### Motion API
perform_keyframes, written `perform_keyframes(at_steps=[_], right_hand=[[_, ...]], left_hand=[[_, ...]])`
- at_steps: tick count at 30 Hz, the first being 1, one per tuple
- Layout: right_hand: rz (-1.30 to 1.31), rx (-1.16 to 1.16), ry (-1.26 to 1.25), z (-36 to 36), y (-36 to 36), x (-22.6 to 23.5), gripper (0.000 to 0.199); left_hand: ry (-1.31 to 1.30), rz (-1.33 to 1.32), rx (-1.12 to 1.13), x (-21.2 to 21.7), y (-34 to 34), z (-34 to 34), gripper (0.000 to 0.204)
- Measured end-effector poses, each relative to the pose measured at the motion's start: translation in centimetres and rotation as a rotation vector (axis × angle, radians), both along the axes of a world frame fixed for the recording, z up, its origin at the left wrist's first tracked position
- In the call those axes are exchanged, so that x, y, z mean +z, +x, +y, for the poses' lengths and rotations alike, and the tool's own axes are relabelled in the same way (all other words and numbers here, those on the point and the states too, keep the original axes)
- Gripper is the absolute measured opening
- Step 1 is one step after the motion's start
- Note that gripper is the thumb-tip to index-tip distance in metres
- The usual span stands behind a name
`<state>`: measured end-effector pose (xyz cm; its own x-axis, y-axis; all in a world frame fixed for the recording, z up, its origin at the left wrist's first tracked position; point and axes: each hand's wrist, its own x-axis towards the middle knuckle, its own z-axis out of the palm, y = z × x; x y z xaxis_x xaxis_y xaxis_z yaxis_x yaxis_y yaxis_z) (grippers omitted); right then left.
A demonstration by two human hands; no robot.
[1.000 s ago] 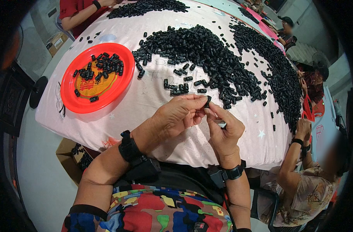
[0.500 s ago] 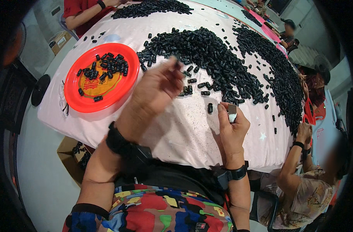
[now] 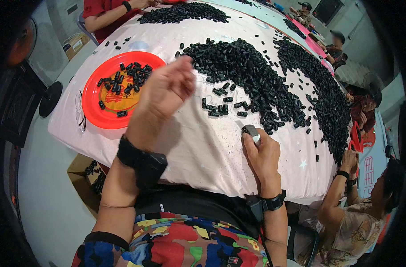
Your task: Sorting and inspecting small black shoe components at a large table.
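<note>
My left hand (image 3: 171, 86) is raised between the red plate and the black pile. Motion smears its curled fingers, so whether anything is in them does not show. Small black ribbed cylinders lie in a large pile (image 3: 238, 62) in front of me, with several loose ones (image 3: 218, 107) on its near side. The round red plate (image 3: 94, 116) on the left holds a scatter of the same black pieces (image 3: 132, 75). Low beside the pile's near end, my right hand (image 3: 264, 153) is closed on a small grey-and-white tool (image 3: 252, 131); its kind is unclear.
A pale pink cloth (image 3: 203, 160) covers the table. Glasses (image 3: 82, 120) lie left of the plate. Another pile (image 3: 329, 102) stretches along the right. A person in patterned clothing (image 3: 354, 231) works close on my right; one in red (image 3: 100, 18) sits far left. A cardboard box (image 3: 80, 173) stands below.
My left hand has moved left, away from the pile and toward the plate. My right hand has shifted slightly left, and its tool has turned. The whole view has shifted a little.
</note>
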<state>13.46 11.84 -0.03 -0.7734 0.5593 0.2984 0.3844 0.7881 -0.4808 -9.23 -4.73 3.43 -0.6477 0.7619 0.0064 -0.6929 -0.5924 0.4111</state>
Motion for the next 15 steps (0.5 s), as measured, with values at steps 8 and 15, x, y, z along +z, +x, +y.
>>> perform_keyframes(at_steps=[8, 15], right_hand=[[0.328, 0.206, -0.383, -0.6, 0.1, 0.2, 0.020], [0.408, 0.233, -0.391, -0.8, 0.3, 0.3, 0.021]], left_hand=[[-0.618, 0.639, -0.358, -1.8, 6.7, 3.7, 0.026], [-0.531, 0.670, -0.452, -2.8, 8.0, 4.2, 0.023]])
